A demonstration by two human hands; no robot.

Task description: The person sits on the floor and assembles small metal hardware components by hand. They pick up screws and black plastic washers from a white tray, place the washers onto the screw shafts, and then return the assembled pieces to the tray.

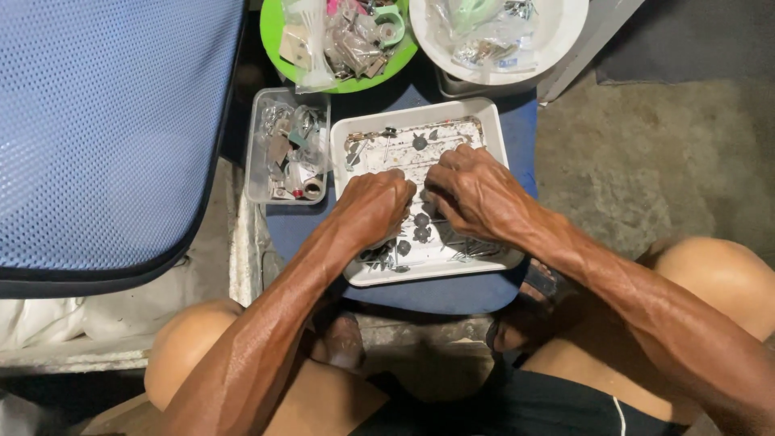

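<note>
Blue mesh chair [105, 129] fills upper left of frame; white tray [496, 133] sits centre on a blue stool [452, 295]. Left hand [373, 206] and right hand [476, 192] meet mid-tray, fingers curled tight, apparently pinching a small metal part [421, 216]; exact grip hidden. Best to work low over tray so loose bits stay inside. Clear box [286, 145] left of it.

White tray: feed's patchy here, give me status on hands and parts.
Left hand and right hand curled, knuckles up, over shallow white rectangular tray. Small dark metal parts scattered inside. Grip hidden. Nothing blocking.
</note>
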